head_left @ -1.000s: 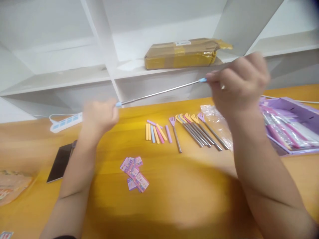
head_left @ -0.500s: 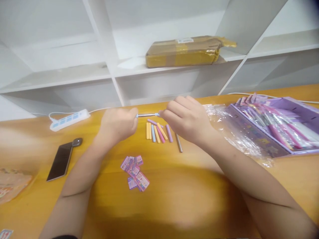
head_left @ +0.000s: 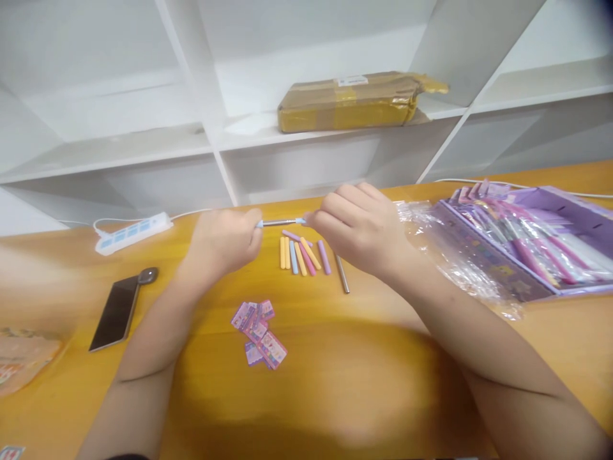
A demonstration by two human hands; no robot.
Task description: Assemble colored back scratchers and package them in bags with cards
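Note:
Between my two closed hands stretches a slim silver rod with light-blue ends, roughly level above the table. My left hand is wrapped round its left end, and my right hand grips the right end. The fingers hide both tips of the rod. Just below lie several short pastel sticks in yellow, blue, pink and purple. A bare metal tube rests under my right hand. Closer to me is a small pile of pink and purple printed cards.
At right, a purple box holds several bagged pink items, with clear plastic wrappers beside it. On the left are a phone, a small dark device and a power strip. A taped carton sits on the shelf.
The view has shifted very slightly. Both hands keep their hold on the rod, and the visible silver stretch looks marginally longer, with my left hand a little further left.

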